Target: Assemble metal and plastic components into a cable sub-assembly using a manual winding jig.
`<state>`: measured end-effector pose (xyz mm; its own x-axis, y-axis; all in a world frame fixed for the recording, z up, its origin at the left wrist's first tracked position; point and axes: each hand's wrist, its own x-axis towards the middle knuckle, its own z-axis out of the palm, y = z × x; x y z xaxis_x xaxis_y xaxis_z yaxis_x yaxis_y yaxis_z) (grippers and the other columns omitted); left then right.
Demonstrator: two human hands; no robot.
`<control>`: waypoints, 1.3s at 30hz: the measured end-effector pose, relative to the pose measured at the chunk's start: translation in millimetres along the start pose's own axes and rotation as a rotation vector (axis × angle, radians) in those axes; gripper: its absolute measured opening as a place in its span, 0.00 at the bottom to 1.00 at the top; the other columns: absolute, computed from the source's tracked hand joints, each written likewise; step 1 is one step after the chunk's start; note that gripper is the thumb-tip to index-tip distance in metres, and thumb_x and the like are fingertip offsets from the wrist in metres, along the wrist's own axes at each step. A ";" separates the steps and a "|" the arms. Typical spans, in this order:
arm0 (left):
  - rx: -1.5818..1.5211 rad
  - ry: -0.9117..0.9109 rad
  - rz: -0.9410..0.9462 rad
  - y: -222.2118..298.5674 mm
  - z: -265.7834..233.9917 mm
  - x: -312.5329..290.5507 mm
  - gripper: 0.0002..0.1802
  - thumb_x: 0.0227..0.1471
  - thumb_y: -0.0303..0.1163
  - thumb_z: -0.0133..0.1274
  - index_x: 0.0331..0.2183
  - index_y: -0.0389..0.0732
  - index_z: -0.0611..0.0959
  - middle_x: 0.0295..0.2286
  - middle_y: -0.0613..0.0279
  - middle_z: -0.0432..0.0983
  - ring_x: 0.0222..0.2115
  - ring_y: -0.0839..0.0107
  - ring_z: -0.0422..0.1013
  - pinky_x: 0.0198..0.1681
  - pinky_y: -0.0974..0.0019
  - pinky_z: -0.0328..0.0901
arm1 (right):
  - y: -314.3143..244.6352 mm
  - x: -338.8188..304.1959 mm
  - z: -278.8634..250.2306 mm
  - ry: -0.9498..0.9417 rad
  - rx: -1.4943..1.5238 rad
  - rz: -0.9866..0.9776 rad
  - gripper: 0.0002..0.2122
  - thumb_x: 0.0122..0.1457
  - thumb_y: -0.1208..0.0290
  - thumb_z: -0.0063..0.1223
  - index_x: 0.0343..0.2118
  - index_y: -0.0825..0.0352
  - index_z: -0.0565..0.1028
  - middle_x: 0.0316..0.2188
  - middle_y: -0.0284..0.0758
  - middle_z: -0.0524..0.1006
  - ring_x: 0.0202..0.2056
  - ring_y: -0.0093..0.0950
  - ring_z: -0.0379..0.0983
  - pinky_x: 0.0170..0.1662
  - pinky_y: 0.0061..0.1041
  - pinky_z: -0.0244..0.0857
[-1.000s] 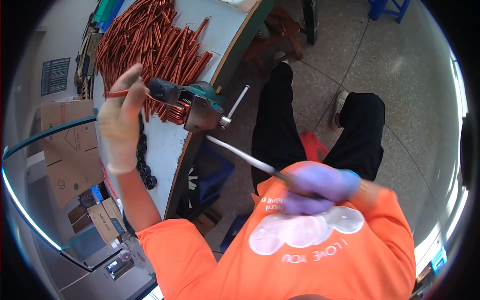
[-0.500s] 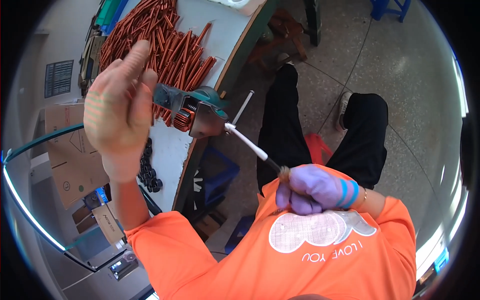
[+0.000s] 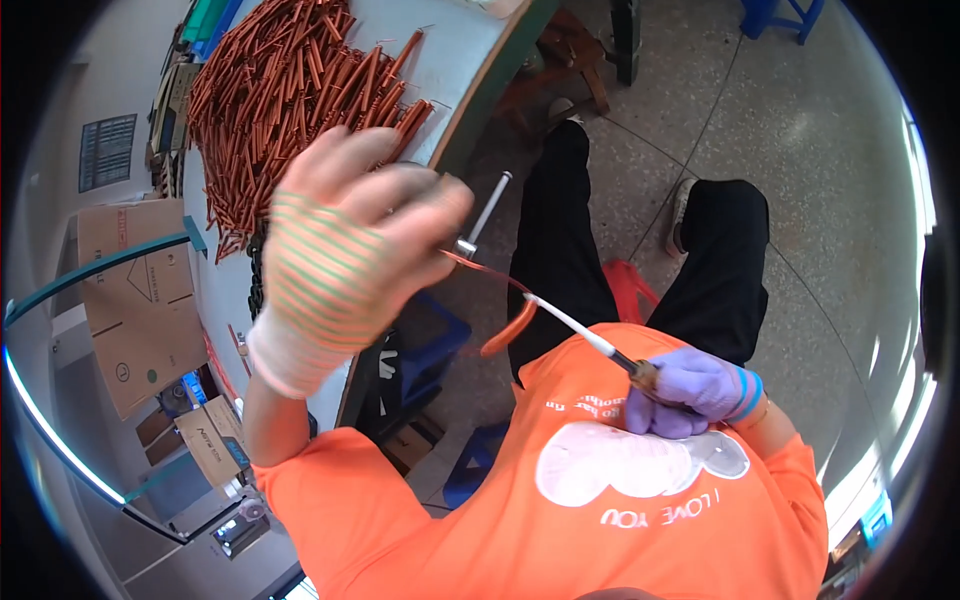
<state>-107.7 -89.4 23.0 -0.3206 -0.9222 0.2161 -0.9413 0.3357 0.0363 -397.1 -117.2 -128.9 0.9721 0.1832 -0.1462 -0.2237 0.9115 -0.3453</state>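
Observation:
My right hand [image 3: 690, 395], in a purple glove with blue bands, grips a screwdriver-like tool [image 3: 573, 326] by its brown handle. Its white shaft points up and left. At the shaft's tip a thin copper-coloured wire [image 3: 486, 267] runs toward my left hand, and a curved orange-brown piece [image 3: 511, 329] hangs beside it. My left hand [image 3: 345, 250], in a pale glove with green stripes, is blurred over the bench edge with bent fingers; what they hold, if anything, is unclear. It covers most of the bench vise, whose handle bar [image 3: 490, 212] shows beyond it.
A large heap of copper-coloured coiled rods [image 3: 270, 110] covers the far part of the bench [image 3: 460, 60]. Cardboard boxes [image 3: 140, 300] stand at the left. Below lie a blue stool [image 3: 435, 345], a red stool [image 3: 628, 292] and my legs.
My left hand has swung right and nearer, over the vise. My right hand has drawn the tool back to the right, away from the vise. The wire and orange-brown piece now show at its tip.

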 end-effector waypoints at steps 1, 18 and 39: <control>0.060 0.016 0.089 -1.1 4.8 9.4 0.22 0.45 0.29 0.63 0.45 0.37 0.83 0.33 0.63 0.81 0.28 0.69 0.75 0.47 0.61 0.70 | 5.8 3.3 -2.1 -0.057 0.082 -0.041 0.24 0.71 0.57 0.34 0.28 0.71 0.76 0.08 0.26 0.63 0.08 0.17 0.49 0.15 0.15 0.49; 0.294 -0.184 0.289 35.5 28.1 27.4 0.25 0.39 0.26 0.62 0.45 0.44 0.84 0.32 0.63 0.81 0.42 0.65 0.75 0.53 0.55 0.66 | 7.5 -39.1 -0.2 0.561 -0.444 -0.457 0.17 0.68 0.67 0.34 0.28 0.68 0.74 0.15 0.31 0.70 0.12 0.18 0.60 0.18 0.17 0.53; -0.215 -0.064 -0.232 1.3 1.8 0.6 0.24 0.39 0.30 0.63 0.43 0.40 0.84 0.33 0.62 0.79 0.41 0.68 0.72 0.48 0.64 0.67 | -10.2 -19.0 -17.4 0.017 0.018 -0.046 0.23 0.70 0.60 0.34 0.31 0.72 0.78 0.09 0.27 0.66 0.08 0.17 0.51 0.15 0.16 0.50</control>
<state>-109.3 -89.8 21.4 -0.1128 -0.9868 0.1163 -0.9481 0.1419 0.2845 -414.5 -136.4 -138.8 0.9800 0.1342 -0.1466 -0.1769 0.9254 -0.3351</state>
